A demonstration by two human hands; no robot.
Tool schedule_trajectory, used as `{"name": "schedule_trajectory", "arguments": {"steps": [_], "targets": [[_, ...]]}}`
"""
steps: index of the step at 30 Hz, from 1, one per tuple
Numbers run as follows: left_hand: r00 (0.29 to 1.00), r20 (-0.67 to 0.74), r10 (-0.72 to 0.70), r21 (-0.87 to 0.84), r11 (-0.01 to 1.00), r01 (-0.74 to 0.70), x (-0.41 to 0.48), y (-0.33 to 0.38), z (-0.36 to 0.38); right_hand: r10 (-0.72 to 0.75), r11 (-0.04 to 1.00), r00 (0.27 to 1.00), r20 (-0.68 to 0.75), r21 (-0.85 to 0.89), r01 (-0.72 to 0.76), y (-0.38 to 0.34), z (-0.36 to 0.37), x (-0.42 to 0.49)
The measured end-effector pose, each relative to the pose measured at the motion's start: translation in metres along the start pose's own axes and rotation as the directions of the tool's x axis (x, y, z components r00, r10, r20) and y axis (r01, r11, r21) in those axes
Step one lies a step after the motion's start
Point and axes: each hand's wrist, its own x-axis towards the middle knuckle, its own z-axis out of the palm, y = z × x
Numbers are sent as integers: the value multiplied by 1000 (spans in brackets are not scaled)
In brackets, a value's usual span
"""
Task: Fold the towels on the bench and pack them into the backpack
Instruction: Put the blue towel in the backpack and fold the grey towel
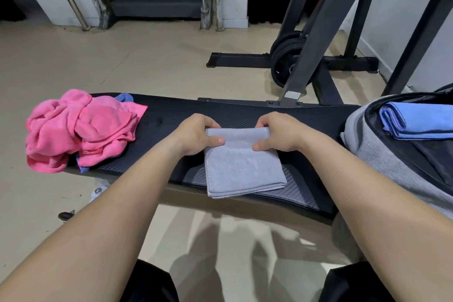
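Observation:
A folded grey towel [242, 167] lies across the middle of the black bench [171, 110], its near edge hanging over the front. My left hand [196, 133] pinches the towel's far left corner and my right hand [277, 132] pinches its far right corner, lifting the far edge into a fold. At the bench's left end sits a crumpled heap of pink towels [78, 127] with a blue towel [125, 97] peeking out behind. At the right the grey backpack [382, 154] lies open, and a folded blue towel [416, 120] rests in it.
A black weight rack frame [316, 32] with stacked weight plates [286, 56] stands on the beige floor behind the bench. Stairs and metal railings [73, 0] are farther back. My dark-clothed legs show at the bottom.

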Motion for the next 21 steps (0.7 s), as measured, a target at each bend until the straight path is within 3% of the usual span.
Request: {"name": "schedule_trajectory", "arguments": {"steps": [3,6,9,13,21], "targets": [[991,-121,-56,153,985,74,2,7,5,66,996,997,-48,-64,-69,-6,-4,-4],[967,-234,-102,208,966,153,-2,17,9,106,994,991,-82,38,-103,-7,-7,-8],[966,-223,-134,108,981,161,-9,25,13,141,959,989,-40,255,-126,-5,-10,-16],[982,-146,-121,-64,992,113,-26,33,13,150,836,986,79,523,-169,-3,-16,-30],[990,-143,-13,-191,982,-15,-48,26,6,43,834,999,2,551,-37,-1,-16,-52]]}}
